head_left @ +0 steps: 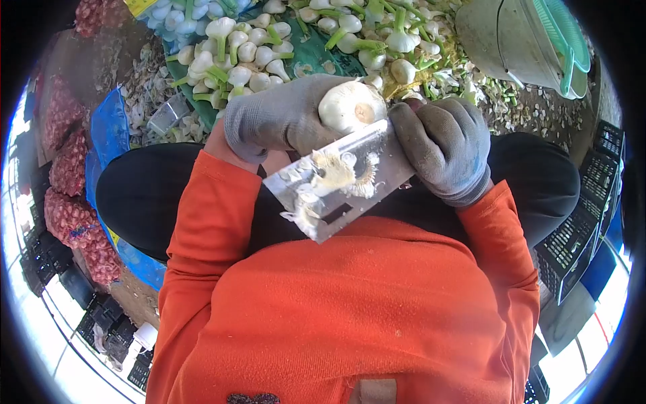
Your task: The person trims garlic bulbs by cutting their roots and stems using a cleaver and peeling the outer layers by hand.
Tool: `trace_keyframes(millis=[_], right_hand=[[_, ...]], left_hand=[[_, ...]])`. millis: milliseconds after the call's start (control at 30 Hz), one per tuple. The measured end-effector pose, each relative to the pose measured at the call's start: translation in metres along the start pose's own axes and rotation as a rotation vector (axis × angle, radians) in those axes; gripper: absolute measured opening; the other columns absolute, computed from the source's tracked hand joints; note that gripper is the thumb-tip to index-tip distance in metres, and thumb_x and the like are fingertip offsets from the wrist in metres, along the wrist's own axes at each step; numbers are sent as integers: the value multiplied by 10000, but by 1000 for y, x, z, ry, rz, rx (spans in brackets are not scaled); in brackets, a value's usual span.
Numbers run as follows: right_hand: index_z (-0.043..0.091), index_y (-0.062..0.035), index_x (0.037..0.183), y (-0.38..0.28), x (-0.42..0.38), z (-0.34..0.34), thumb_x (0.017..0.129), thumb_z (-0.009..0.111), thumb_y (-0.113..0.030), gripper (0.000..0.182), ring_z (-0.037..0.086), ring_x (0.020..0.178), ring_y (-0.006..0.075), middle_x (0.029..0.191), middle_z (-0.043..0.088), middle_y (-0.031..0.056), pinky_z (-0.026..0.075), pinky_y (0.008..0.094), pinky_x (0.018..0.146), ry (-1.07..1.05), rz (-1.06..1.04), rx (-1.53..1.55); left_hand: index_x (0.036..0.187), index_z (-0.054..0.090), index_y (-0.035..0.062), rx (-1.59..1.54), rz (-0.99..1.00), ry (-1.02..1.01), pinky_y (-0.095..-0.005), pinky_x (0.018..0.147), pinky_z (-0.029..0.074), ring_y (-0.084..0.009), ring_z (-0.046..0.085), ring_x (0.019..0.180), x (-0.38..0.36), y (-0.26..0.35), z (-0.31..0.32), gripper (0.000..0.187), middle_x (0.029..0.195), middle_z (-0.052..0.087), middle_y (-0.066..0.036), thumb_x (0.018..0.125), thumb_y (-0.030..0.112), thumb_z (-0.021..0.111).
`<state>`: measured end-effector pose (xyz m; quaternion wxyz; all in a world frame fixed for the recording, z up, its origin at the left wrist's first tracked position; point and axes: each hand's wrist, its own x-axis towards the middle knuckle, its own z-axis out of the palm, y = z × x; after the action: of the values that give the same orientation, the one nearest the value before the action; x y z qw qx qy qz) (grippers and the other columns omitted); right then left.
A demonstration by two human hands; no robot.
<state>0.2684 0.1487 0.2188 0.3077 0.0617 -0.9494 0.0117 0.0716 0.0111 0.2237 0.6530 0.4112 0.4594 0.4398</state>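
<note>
In a grey glove, my left hand (286, 118) is closed around a white garlic bulb (353, 106), whose cut root end faces me. My right hand (449, 145), also gloved, grips a cleaver (383, 161) by its handle, mostly hidden by the fingers. The broad blade slants down to the left, its upper edge against or very near the bulb; contact is hard to make out. Root trimmings (331, 172) and bits of skin cling to the flat of the blade. Beyond my left hand lies a pile of garlic bulbs (247, 52) with short green stems.
More stemmed garlic (402, 40) lies ahead, right of centre. A worn white bucket (501, 44) with a green basket (565, 40) stands at the upper right. Red net sacks (70, 215) line the left, near blue sheeting (108, 128). Black crates (572, 219) stand at the right.
</note>
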Motion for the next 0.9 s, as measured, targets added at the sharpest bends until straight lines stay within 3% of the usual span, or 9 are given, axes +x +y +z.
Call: trace_keyframes(millis=[133, 200, 233, 300, 433, 633, 733, 833, 900], right_hand=[[624, -137, 1022, 16, 2, 5, 654, 689, -130, 373, 544, 651, 173, 770, 499, -1, 435, 313, 533, 38, -9, 24], [631, -130, 1109, 37, -9, 11, 675, 665, -126, 435, 582, 711, 226, 807, 569, 37, 474, 346, 602, -106, 187, -197], [629, -127, 1120, 47, -11, 10, 676, 664, -120, 446, 588, 723, 233, 814, 579, 45, 479, 351, 609, -38, 213, -184], [633, -113, 1124, 54, -7, 3, 640, 682, -122, 487, 596, 742, 244, 831, 591, 54, 487, 371, 628, 48, 216, -170], [649, -90, 1069, 21, 1, -5, 601, 684, -128, 471, 578, 698, 216, 783, 539, 30, 476, 355, 616, 46, 82, -60], [637, -107, 979, 4, 7, 1, 592, 687, -130, 390, 529, 629, 157, 738, 482, -14, 421, 313, 534, 26, -29, 38], [637, -108, 984, 5, 3, 4, 591, 679, -147, 396, 529, 636, 163, 743, 482, -14, 422, 315, 541, 52, -39, 49], [639, -114, 996, 10, 1, 4, 597, 672, -152, 402, 531, 643, 170, 753, 486, -11, 424, 316, 549, 14, -10, 38], [640, -122, 1007, 14, 0, -1, 611, 674, -150, 398, 537, 648, 182, 779, 508, 3, 433, 326, 559, -32, 18, 28]], left_hand=[[1045, 637, 24, -326, 72, -200, -280, 736, 484, -111, 587, 824, 0, 1, 7, 478, 927, 664, -29, 655, 212, 842], [1036, 635, 14, -405, 187, -326, -276, 702, 481, -113, 578, 795, 4, -6, 10, 481, 896, 650, -21, 648, 201, 847], [1034, 635, 9, -411, 267, -366, -275, 690, 480, -114, 575, 785, 8, -14, 13, 482, 885, 643, -18, 644, 197, 848], [1045, 634, 8, -313, 351, -266, -277, 704, 479, -116, 578, 801, 12, -20, 15, 498, 900, 643, -22, 636, 194, 849], [1085, 634, 19, -266, 99, 41, -269, 771, 482, -118, 595, 869, -10, 12, 12, 550, 969, 661, -29, 618, 199, 861], [1122, 627, 59, -55, -30, -8, -304, 877, 471, -133, 598, 963, -8, 1, -3, 573, 1039, 671, -31, 618, 196, 863], [1128, 625, 76, 96, -79, 39, -298, 865, 471, -130, 595, 961, -4, -1, -3, 596, 1043, 667, -17, 598, 194, 870], [1126, 624, 61, -14, -38, 0, -301, 833, 483, -128, 604, 933, -3, -1, -2, 590, 1027, 670, -26, 606, 205, 862], [1268, 519, 37, -77, -139, -48, -292, 900, 467, -128, 575, 1026, 1, 5, 0, 788, 1137, 625, -44, 599, 238, 883]])
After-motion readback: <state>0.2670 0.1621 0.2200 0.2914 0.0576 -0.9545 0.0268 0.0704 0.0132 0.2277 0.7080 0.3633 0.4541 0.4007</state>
